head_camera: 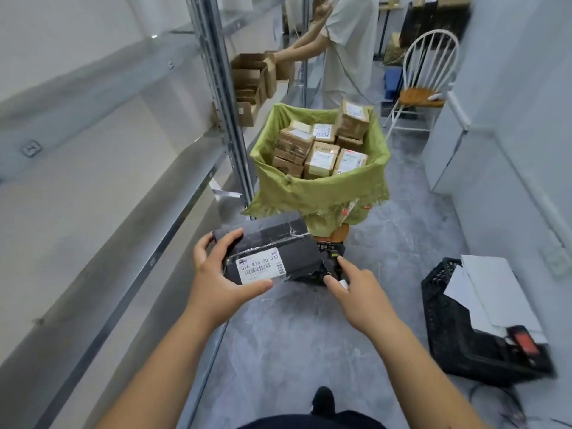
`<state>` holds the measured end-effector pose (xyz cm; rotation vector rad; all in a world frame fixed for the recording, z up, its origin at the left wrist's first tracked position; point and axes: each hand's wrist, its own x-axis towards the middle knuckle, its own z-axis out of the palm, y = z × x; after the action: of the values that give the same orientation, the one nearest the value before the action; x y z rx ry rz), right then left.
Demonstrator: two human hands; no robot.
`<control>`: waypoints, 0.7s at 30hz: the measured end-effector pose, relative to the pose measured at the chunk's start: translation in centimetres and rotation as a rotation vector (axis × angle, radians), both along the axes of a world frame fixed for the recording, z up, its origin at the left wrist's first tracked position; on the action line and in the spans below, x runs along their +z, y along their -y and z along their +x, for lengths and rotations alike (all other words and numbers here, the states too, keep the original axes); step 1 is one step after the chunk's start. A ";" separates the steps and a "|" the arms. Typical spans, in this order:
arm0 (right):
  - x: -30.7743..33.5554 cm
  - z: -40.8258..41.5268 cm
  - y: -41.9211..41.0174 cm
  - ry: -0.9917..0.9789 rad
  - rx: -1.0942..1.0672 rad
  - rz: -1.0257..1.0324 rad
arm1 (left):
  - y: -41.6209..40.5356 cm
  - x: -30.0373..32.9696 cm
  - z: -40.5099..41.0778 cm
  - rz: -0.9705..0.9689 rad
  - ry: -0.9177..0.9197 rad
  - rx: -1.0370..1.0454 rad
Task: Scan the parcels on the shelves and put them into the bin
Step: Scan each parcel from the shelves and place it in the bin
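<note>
My left hand (216, 274) grips a dark grey parcel (272, 243) from its left end, thumb under the white barcode label (258, 266), fingers over the far edge. My right hand (356, 286) holds a black handheld scanner (331, 258) at the parcel's right end, index finger stretched along it. Just beyond stands the bin (309, 190), lined with a green bag and holding several brown cardboard parcels (322, 150). More brown boxes (250, 78) sit on the metal shelves on the left.
Metal shelving (173, 193) runs along the left. Another person (346, 48) stands past the bin, reaching into the shelves. A white chair (424, 85) stands at the back right. A black crate (470, 323) with white sheets sits on the floor at right.
</note>
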<state>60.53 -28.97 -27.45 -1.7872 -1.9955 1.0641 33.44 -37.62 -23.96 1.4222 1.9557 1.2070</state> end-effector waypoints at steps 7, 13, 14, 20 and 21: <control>0.5 4.1 -9.7 0.096 -0.056 0.051 | -11.9 0.6 4.2 -0.008 0.068 -0.048; 1.2 6.0 -16.2 0.097 -0.103 0.052 | -19.5 1.4 6.4 -0.020 0.104 -0.072; 1.2 6.2 -17.3 0.098 -0.108 0.056 | -20.9 1.4 6.4 -0.019 0.101 -0.085; 1.5 5.8 -24.9 0.009 -0.155 0.066 | -29.5 0.6 5.4 0.018 0.124 -0.080; 1.6 5.6 -26.7 -0.007 -0.158 0.070 | -31.2 0.6 5.0 0.017 0.129 -0.075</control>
<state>66.10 -2.31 -25.83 -1.8662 -1.8292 0.9386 38.44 -6.40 -23.36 1.3779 1.7944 1.2516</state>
